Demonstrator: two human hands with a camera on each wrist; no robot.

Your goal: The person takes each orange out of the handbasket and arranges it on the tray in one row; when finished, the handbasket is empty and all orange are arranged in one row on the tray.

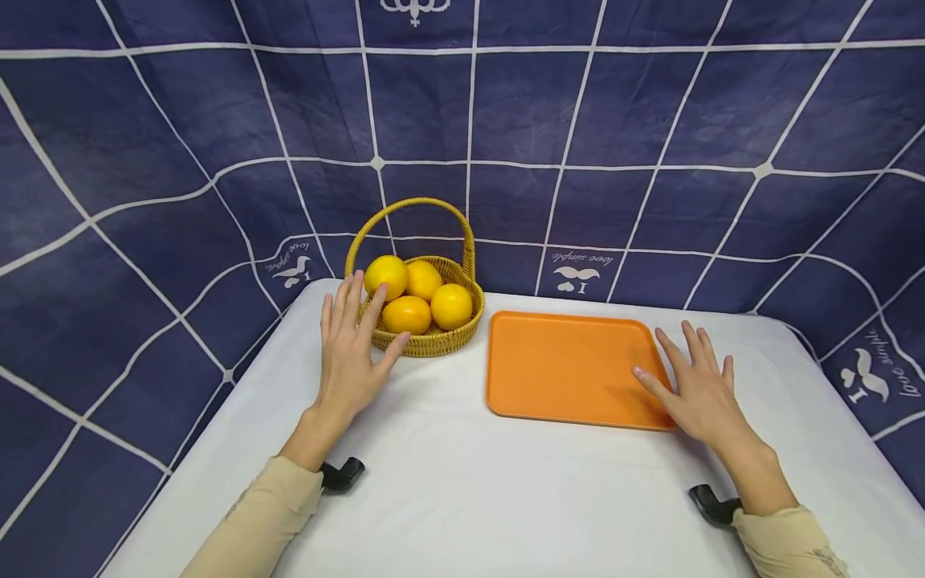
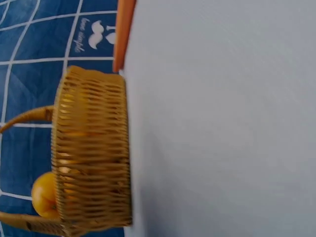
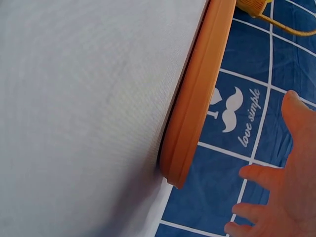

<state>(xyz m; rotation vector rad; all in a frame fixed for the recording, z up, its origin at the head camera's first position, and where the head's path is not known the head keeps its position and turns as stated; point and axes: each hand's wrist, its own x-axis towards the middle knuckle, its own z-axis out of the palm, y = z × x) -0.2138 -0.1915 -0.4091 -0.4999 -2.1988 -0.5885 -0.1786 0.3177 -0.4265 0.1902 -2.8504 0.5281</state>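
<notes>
On the white bench (image 1: 448, 490), a wicker basket (image 1: 433, 341) of four oranges (image 1: 408, 314) stands just left of an orange tray (image 1: 564, 365). The left hand (image 1: 350, 353), fingers spread and empty, hovers beside the basket; the right hand (image 1: 697, 389), likewise released, hovers at the tray's right edge.

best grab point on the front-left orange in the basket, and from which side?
Take the front-left orange from above, fingers over its exposed upper half. The basket wall covers its lower part and the other oranges crowd it behind and to the right. The handle arches further back, so a slightly front-tilted approach from the left hand side looks clearest.
</notes>
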